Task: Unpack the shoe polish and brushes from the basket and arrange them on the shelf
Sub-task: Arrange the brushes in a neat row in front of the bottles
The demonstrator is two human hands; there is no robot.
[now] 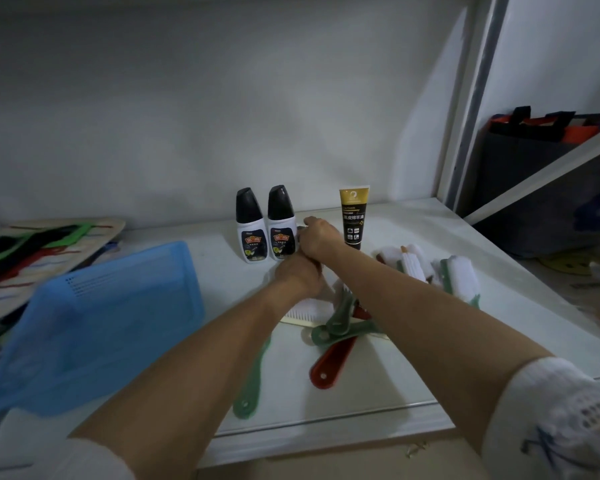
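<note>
Dark obj under right hand [321, 237] mostly hidden, unidentifiable.

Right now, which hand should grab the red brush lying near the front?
Probably the right hand. The red brush lies under the right forearm, while the left hand sits farther left, toward the blue basket.
</note>
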